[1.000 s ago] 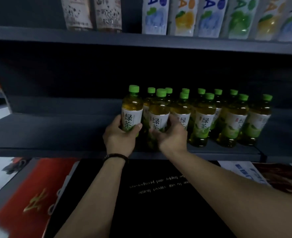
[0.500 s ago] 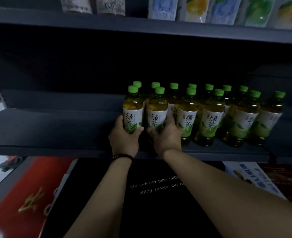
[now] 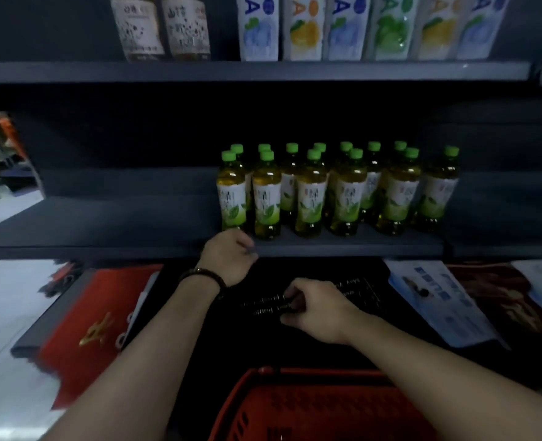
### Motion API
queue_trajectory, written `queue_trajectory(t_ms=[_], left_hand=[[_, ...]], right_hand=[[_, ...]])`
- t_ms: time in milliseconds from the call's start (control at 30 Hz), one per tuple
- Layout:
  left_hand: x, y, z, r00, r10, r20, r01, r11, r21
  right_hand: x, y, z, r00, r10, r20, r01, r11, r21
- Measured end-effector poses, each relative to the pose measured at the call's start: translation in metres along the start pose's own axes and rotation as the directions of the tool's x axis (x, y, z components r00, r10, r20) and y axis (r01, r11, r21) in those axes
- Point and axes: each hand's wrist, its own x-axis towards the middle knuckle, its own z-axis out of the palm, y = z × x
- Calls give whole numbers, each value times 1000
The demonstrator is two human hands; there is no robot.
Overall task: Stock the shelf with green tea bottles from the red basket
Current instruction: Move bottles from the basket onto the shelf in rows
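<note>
Several green tea bottles with green caps stand in two rows on the dark middle shelf. The two leftmost front bottles stand free beside the others. My left hand hovers at the shelf's front edge just below them, fingers loosely curled, holding nothing. My right hand is lower, in front of a black box, fingers bent and empty. The red basket shows at the bottom centre; its inside is too dark to tell what it holds.
The upper shelf carries drink bottles and colourful pouches. Below the middle shelf lie a black box, a red box and a blue-white packet. The left part of the middle shelf bears nothing.
Both hands have let go of the two front bottles and drawn back and down from the shelf. The view has pulled back, and the red basket has come into sight.
</note>
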Motion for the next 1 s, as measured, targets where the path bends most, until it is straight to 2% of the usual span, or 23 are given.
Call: queue_trajectory(t_ms=[67, 133, 200, 267, 333, 367, 433, 500, 567, 633, 733, 833, 933, 1000], left_hand=[[-30, 17, 8, 980, 42, 197, -65, 992, 110], [-65, 27, 25, 950, 51, 308, -77, 994, 74], [-96, 25, 46, 920, -5, 392, -12, 999, 42], [-117, 13, 70, 844, -104, 526, 11, 984, 178], [-133, -5, 101, 734, -230, 639, -15, 935, 354], [-142, -18, 119, 712, -263, 651, -23, 918, 396], [-157, -48, 157, 745, -253, 617, 21, 934, 358], [-172, -81, 193, 800, -272, 535, 153, 954, 258], [-189, -118, 229, 809, -337, 482, 273, 941, 200], [-214, -158, 263, 755, -435, 491, 400, 898, 181], [-246, -215, 298, 655, -512, 555, 462, 853, 242], [-244, -222, 309, 581, -563, 587, 572, 796, 197], [-233, -211, 320, 636, -589, 498, 626, 771, 112], [-233, -200, 326, 632, -571, 524, 610, 784, 118]], right_hand=[[-25, 14, 3, 991, 19, 130, -10, 998, -65], [-49, 29, 12, 982, 39, 185, -11, 989, -148], [-71, 44, 26, 975, 65, 212, -29, 985, -169], [-92, 64, 44, 969, 98, 228, -72, 990, -121], [-111, 89, 63, 960, 147, 237, -129, 988, -88], [-120, 104, 74, 951, 173, 258, -154, 984, -90], [-137, 133, 101, 926, 236, 294, -217, 971, -96], [-151, 161, 129, 906, 324, 274, -311, 946, -91], [-161, 193, 158, 873, 415, 254, -410, 909, -76], [-169, 219, 186, 829, 464, 313, -445, 886, -133], [-171, 246, 212, 796, 498, 343, -460, 867, -192], [-161, 267, 223, 787, 517, 336, -490, 855, -167], [-155, 286, 241, 750, 523, 404, -477, 852, -216], [-153, 290, 248, 727, 549, 413, -480, 836, -266]])
